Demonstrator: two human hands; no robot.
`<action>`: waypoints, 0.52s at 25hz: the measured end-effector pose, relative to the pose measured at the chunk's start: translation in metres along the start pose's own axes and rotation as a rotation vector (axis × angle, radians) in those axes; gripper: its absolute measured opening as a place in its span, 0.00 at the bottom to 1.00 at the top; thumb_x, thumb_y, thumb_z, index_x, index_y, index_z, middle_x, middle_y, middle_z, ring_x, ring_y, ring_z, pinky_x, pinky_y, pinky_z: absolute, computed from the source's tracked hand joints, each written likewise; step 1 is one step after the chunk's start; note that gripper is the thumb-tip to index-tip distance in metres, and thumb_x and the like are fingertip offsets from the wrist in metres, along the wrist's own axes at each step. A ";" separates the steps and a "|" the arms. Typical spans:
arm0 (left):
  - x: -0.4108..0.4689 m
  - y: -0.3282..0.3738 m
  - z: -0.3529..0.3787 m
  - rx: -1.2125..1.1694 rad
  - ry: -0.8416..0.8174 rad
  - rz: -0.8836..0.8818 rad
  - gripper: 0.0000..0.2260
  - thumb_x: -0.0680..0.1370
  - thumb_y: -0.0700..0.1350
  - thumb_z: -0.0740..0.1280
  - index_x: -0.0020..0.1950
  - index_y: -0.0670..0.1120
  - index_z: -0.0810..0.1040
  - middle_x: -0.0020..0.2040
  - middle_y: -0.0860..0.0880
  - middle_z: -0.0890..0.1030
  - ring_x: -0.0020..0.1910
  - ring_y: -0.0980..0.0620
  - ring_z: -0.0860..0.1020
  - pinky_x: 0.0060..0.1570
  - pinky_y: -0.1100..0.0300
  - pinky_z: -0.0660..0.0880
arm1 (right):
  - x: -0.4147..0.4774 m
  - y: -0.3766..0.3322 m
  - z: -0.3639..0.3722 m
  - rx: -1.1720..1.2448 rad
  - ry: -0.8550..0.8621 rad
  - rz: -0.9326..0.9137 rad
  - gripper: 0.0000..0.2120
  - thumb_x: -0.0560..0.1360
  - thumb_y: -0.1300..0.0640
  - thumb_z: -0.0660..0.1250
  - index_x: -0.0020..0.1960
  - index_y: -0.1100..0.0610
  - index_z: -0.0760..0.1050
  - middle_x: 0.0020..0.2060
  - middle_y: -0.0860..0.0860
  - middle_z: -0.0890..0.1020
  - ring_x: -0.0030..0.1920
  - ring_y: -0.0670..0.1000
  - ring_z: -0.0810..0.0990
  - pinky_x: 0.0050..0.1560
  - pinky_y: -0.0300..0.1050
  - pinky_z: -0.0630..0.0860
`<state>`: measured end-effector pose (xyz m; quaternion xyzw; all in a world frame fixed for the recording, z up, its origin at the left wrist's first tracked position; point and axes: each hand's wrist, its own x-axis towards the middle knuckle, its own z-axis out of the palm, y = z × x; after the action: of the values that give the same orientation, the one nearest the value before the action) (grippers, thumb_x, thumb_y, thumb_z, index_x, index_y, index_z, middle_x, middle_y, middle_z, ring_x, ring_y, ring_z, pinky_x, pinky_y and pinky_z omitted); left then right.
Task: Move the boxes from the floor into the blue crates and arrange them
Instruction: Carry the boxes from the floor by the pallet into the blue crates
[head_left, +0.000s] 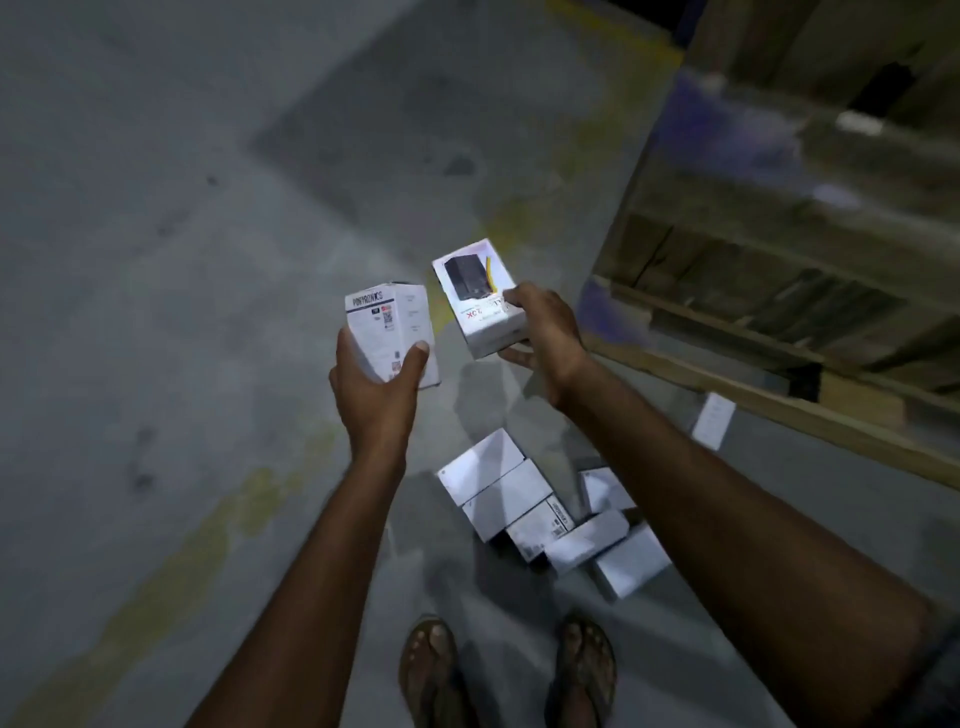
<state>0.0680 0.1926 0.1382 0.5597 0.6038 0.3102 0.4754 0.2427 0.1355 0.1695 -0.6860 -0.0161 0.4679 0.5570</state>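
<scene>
left hand (376, 376) grips one white box (392, 335), right hand (545, 325) pinches another box (480, 299); best carried level, seated flush in crate, no crate visible.

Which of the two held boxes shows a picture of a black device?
The tilted box in the right hand; the Portronics box in the left hand shows only text and labels.

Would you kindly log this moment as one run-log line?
left hand: grips Portronics box | right hand: grips device-picture box | remaining boxes: clustered on floor
</scene>
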 end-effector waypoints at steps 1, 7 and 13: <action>-0.013 0.031 -0.018 -0.021 0.007 0.002 0.25 0.69 0.56 0.76 0.64 0.58 0.73 0.61 0.57 0.77 0.62 0.53 0.76 0.61 0.57 0.76 | -0.029 -0.022 -0.002 0.037 -0.039 0.027 0.14 0.78 0.52 0.63 0.60 0.55 0.78 0.52 0.54 0.86 0.47 0.51 0.83 0.46 0.46 0.80; -0.104 0.210 -0.121 -0.257 0.005 -0.015 0.28 0.69 0.58 0.77 0.67 0.56 0.74 0.60 0.56 0.82 0.57 0.55 0.82 0.61 0.44 0.80 | -0.189 -0.142 -0.020 0.242 -0.110 0.019 0.17 0.80 0.46 0.62 0.64 0.52 0.77 0.51 0.51 0.85 0.45 0.49 0.83 0.40 0.42 0.80; -0.209 0.344 -0.188 -0.330 -0.105 -0.029 0.27 0.76 0.62 0.72 0.71 0.52 0.72 0.63 0.51 0.80 0.58 0.52 0.82 0.51 0.53 0.81 | -0.338 -0.224 -0.057 0.215 -0.202 -0.159 0.10 0.78 0.55 0.68 0.60 0.52 0.75 0.55 0.55 0.85 0.50 0.53 0.84 0.48 0.49 0.83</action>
<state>0.0096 0.0821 0.5642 0.4805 0.5270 0.3686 0.5963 0.2024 -0.0062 0.5512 -0.5686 -0.0760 0.4881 0.6578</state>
